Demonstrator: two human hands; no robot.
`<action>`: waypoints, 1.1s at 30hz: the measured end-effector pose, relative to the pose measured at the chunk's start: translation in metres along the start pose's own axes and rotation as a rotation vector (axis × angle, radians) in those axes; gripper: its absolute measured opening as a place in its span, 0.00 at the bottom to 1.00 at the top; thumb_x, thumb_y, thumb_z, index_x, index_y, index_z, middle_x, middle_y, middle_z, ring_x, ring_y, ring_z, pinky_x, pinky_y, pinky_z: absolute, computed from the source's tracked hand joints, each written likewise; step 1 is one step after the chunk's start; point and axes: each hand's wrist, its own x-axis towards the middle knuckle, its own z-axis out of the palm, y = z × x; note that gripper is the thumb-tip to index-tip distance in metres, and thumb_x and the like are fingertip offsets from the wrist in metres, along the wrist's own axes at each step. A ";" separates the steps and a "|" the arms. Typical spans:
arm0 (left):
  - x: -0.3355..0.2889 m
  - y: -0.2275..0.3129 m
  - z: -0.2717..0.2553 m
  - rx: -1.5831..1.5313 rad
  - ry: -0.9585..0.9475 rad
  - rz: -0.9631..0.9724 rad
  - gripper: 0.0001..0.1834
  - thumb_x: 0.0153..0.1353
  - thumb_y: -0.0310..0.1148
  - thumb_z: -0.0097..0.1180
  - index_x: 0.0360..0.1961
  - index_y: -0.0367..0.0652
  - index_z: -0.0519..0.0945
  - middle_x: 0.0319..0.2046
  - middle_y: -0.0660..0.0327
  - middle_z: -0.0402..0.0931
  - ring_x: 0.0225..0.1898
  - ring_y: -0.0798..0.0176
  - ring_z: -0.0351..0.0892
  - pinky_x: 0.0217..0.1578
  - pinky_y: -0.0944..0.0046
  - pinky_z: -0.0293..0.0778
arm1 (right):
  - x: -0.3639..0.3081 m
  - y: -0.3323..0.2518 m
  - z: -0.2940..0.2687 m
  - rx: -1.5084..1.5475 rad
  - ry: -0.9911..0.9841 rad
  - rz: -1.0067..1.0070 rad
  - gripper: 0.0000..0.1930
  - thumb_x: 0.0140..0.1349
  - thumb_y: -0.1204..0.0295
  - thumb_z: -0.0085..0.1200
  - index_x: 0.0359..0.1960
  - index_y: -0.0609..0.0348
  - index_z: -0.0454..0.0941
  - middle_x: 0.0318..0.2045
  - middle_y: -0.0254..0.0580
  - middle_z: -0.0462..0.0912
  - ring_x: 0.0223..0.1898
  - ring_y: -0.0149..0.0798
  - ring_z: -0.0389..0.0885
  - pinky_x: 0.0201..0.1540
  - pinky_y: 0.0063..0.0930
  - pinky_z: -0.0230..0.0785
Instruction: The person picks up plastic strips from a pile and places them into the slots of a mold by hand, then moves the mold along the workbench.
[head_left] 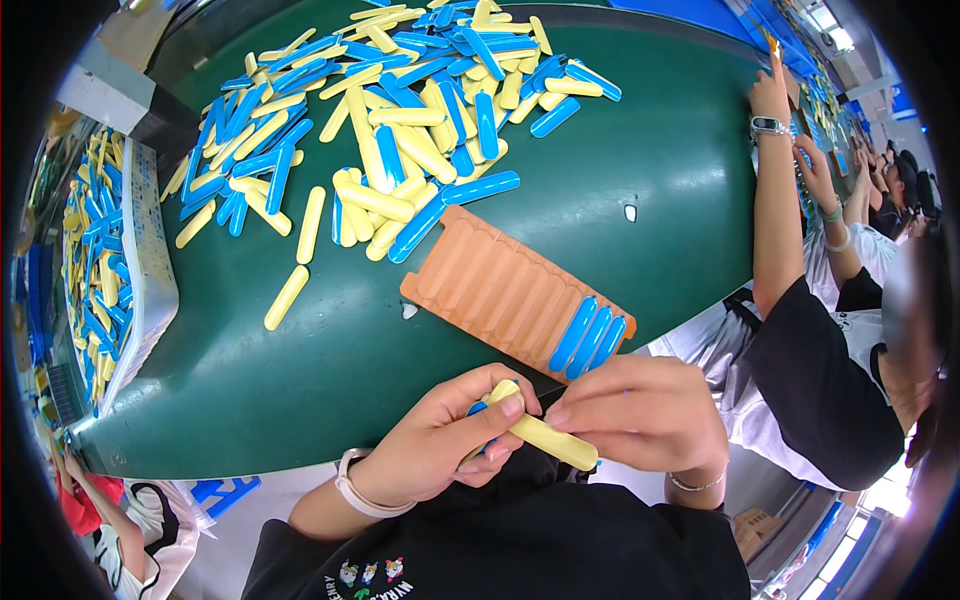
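Note:
My left hand [450, 437] is closed round a long, round-ended yellow strip [548, 437], its thumb pressed on the strip's upper end. Bits of blue show among the same fingers, so more than one strip seems to be held. My right hand [640, 412] is bent in beside the strip, fingertips drawn together close to its edge; whatever they pinch is hidden. Just beyond both hands lies a grooved orange-brown tray [480, 285], set at a slant. Three glossy blue strips [588, 337] sit side by side in the grooves at its right end.
A large loose heap of yellow and blue strips [400, 120] covers the far left of the green table [650, 140]. A white bin [150, 260] full of strips stands at the left. On the right, another person's arm [775, 220] reaches over the table's edge.

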 end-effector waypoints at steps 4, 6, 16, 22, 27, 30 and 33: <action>-0.003 -0.001 -0.001 -0.038 0.013 -0.035 0.11 0.71 0.39 0.44 0.44 0.42 0.69 0.21 0.68 0.62 0.16 0.78 0.52 0.15 0.76 0.49 | 0.004 0.001 0.006 -0.159 -0.085 -0.319 0.12 0.41 0.77 0.68 0.31 0.58 0.83 0.28 0.35 0.82 0.25 0.35 0.80 0.27 0.25 0.71; -0.001 -0.003 -0.003 -0.077 0.009 -0.033 0.12 0.71 0.39 0.44 0.44 0.41 0.69 0.22 0.67 0.63 0.16 0.77 0.53 0.15 0.76 0.50 | -0.002 0.003 0.006 -0.195 0.119 -0.227 0.12 0.43 0.79 0.63 0.33 0.56 0.82 0.29 0.34 0.81 0.27 0.36 0.79 0.30 0.24 0.71; -0.004 -0.001 -0.008 -0.012 0.067 0.223 0.24 0.64 0.24 0.47 0.61 0.36 0.59 0.42 0.55 0.72 0.34 0.66 0.74 0.35 0.66 0.72 | 0.021 0.040 -0.003 -0.302 0.178 0.421 0.14 0.49 0.77 0.66 0.38 0.61 0.79 0.24 0.28 0.70 0.29 0.21 0.64 0.28 0.17 0.59; -0.007 0.000 -0.005 0.132 0.224 0.228 0.21 0.65 0.26 0.49 0.58 0.34 0.63 0.37 0.50 0.75 0.22 0.66 0.76 0.21 0.69 0.71 | 0.023 0.043 -0.009 -0.150 0.218 0.575 0.15 0.49 0.76 0.66 0.40 0.63 0.79 0.29 0.35 0.75 0.28 0.25 0.72 0.29 0.18 0.67; -0.009 -0.001 -0.012 0.197 0.162 0.220 0.20 0.68 0.28 0.46 0.58 0.36 0.61 0.40 0.50 0.76 0.26 0.69 0.76 0.23 0.72 0.71 | 0.023 0.050 -0.018 0.086 0.254 0.717 0.13 0.52 0.76 0.64 0.39 0.66 0.78 0.28 0.34 0.78 0.23 0.19 0.69 0.26 0.14 0.66; -0.008 0.000 -0.010 0.213 0.176 0.218 0.19 0.67 0.28 0.47 0.57 0.36 0.62 0.38 0.51 0.77 0.25 0.70 0.75 0.22 0.73 0.70 | 0.025 0.048 -0.020 0.141 0.225 0.707 0.13 0.53 0.76 0.63 0.40 0.66 0.78 0.27 0.34 0.78 0.23 0.20 0.69 0.26 0.16 0.66; -0.011 0.001 -0.006 0.236 0.203 0.215 0.20 0.66 0.27 0.50 0.56 0.37 0.63 0.35 0.53 0.78 0.22 0.72 0.75 0.20 0.75 0.68 | 0.029 0.045 -0.016 -0.103 0.134 0.538 0.14 0.51 0.75 0.64 0.40 0.63 0.78 0.28 0.35 0.76 0.26 0.26 0.71 0.29 0.20 0.67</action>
